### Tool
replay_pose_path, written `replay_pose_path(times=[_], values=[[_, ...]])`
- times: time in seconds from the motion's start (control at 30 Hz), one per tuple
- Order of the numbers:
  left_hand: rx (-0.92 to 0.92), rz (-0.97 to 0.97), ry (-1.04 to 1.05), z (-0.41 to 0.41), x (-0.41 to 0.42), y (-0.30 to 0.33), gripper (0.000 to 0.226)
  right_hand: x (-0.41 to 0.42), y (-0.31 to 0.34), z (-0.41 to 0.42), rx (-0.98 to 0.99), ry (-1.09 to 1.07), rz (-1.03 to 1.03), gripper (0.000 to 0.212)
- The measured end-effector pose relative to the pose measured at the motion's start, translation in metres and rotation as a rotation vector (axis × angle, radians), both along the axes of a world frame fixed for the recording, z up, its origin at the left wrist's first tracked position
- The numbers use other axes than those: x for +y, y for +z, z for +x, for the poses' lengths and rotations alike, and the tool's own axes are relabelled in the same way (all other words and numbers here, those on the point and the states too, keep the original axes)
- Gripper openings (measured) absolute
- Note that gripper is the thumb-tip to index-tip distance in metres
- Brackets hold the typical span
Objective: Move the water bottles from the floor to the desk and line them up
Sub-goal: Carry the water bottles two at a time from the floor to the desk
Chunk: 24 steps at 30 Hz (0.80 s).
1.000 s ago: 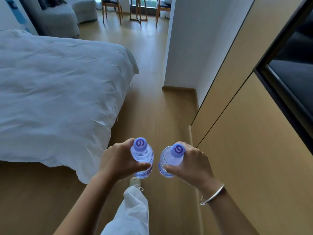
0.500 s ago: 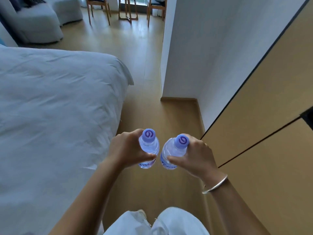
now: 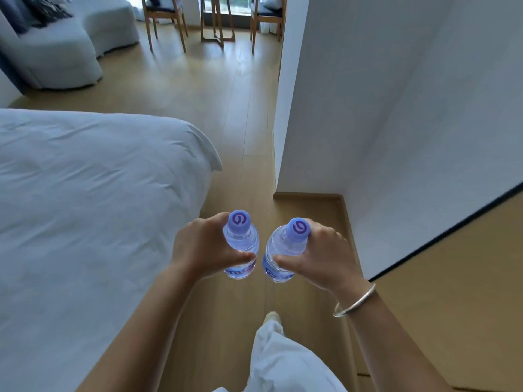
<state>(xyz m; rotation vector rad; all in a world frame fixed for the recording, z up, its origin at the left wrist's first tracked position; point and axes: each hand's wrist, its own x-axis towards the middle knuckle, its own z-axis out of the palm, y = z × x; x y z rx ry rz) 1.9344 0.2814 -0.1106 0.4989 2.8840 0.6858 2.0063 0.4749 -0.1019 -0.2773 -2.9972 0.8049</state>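
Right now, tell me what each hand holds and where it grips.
Left hand grips one water bottle round its upper body, below the cap; right hand grips the other bottle likewise.

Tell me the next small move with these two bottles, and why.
Probably keep walking forward along the floor between the bed and the wall. The left hand grips the left bottle, the right hand the right bottle, both upright, and no desk is in view yet.
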Motion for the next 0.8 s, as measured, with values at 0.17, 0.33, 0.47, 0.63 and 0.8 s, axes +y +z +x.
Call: replay_pose_path(times=[0.17, 0.33, 0.47, 0.63, 0.8], values=[[-0.029, 0.031, 0.05, -0.103, 0.047, 0.007, 0.059, 0.05, 0.009, -0.106, -0.007, 0.033, 0.015, 0.046], [-0.005, 0.045, 0.083, -0.192, 0.076, 0.01, 0.062, 0.084, 0.015, -0.204, -0.008, 0.048, 0.051, 0.043], [0.005, 0.023, 0.091, -0.263, 0.087, 0.009, 0.065, 0.096, 0.015, -0.279, -0.013, 0.072, 0.033, 0.042], [0.002, 0.041, 0.067, -0.366, 0.089, 0.004, 0.065, 0.096, 0.01, -0.384, -0.026, 0.06, 0.02, 0.038], [0.01, 0.041, 0.016, -0.489, 0.085, 0.01, 0.065, 0.084, 0.011, -0.498, -0.017, 0.032, 0.02, 0.039]])
